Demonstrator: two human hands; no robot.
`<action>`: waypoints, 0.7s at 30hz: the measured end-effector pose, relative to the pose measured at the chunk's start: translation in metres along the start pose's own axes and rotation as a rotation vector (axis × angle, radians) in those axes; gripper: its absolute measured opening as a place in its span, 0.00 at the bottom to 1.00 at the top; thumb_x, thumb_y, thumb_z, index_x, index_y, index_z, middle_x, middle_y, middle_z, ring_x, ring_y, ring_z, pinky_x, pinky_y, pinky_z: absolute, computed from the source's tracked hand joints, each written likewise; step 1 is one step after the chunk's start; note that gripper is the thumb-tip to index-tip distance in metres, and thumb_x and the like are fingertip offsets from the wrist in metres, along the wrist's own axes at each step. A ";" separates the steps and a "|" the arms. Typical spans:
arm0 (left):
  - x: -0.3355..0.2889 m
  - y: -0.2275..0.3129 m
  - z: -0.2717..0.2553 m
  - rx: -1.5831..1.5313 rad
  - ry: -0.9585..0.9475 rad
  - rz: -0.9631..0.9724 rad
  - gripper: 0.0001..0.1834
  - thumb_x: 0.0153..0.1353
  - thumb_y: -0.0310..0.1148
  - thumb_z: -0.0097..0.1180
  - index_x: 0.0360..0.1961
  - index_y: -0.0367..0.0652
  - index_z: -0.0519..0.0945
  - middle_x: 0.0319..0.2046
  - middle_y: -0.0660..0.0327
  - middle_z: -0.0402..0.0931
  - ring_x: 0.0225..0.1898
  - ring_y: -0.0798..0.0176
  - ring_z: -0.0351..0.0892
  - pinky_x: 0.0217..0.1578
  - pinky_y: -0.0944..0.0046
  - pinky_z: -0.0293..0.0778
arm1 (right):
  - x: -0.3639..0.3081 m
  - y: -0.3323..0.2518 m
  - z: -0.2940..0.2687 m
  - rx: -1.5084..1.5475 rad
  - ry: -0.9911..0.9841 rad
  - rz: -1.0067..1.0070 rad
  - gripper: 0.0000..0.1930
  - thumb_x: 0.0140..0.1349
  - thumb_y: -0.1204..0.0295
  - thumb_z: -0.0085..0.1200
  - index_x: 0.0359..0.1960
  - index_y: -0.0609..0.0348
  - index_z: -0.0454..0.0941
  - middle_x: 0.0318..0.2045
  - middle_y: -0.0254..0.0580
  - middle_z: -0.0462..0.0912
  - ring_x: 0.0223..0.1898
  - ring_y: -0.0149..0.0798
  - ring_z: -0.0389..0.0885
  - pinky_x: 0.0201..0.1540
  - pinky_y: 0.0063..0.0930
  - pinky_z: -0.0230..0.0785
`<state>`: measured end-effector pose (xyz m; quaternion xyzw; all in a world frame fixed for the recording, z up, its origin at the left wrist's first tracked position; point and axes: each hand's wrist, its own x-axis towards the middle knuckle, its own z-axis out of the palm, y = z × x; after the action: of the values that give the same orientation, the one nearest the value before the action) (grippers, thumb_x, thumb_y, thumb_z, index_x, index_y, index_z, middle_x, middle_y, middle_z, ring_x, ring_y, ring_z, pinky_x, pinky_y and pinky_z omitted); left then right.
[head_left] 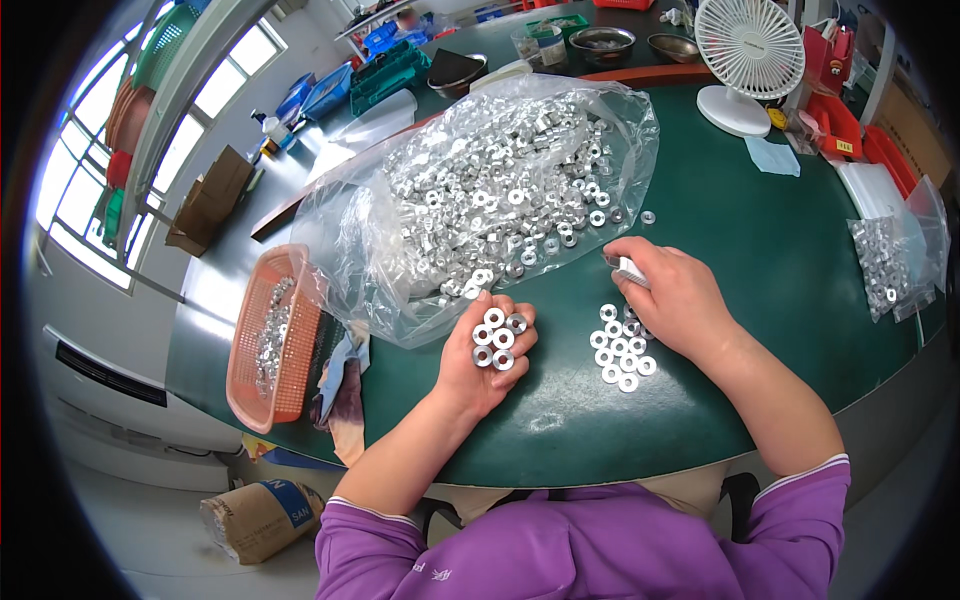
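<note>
- head view: the green tabletop [760,260] carries everything at hand;
- on it, a large clear bag [340,235], crumpled and soft, full of metal pieces, its long axis rising toward the right;
- left of that, a pink basket [242,365] of small metal parts, long axis running away from the person;
- right hand [682,295], near the bag's lower right; its grip is pinched on a pale, silvery piece [632,271], kind unclear, long axis slanting down to the right;
- left hand [463,358], just below the bag; its grip is curled round the held rings [493,338], flat faces and holes toward the camera;
- loose rings [619,346], clustered flat below the right hand, holes pointing up, no long axis; probably light, stiff, slick and hardly fragile, best taken by the outer rim
</note>
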<state>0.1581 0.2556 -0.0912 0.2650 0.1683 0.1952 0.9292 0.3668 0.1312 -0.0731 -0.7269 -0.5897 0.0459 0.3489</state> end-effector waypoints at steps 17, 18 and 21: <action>-0.002 0.006 -0.002 -0.071 0.067 0.013 0.18 0.69 0.46 0.39 0.28 0.44 0.68 0.32 0.59 0.66 0.23 0.69 0.62 0.07 0.75 0.54 | 0.005 0.000 0.000 -0.018 0.002 0.008 0.11 0.59 0.68 0.54 0.43 0.52 0.72 0.31 0.41 0.81 0.35 0.47 0.79 0.38 0.40 0.71; -0.004 0.011 -0.002 0.001 0.065 0.081 0.18 0.69 0.46 0.39 0.29 0.44 0.68 0.32 0.59 0.66 0.23 0.69 0.62 0.07 0.75 0.54 | 0.006 0.000 0.001 -0.016 -0.004 -0.008 0.11 0.59 0.68 0.54 0.43 0.52 0.72 0.31 0.41 0.81 0.35 0.47 0.79 0.38 0.40 0.71; -0.020 0.038 0.003 0.182 0.040 0.362 0.17 0.69 0.46 0.39 0.32 0.44 0.68 0.33 0.57 0.68 0.24 0.68 0.64 0.07 0.75 0.56 | 0.004 0.004 0.001 -0.010 0.009 0.070 0.11 0.60 0.68 0.53 0.44 0.50 0.73 0.30 0.43 0.81 0.36 0.47 0.80 0.38 0.39 0.71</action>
<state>0.1319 0.2749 -0.0631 0.3700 0.1535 0.3482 0.8476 0.3704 0.1348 -0.0752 -0.7490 -0.5627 0.0519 0.3461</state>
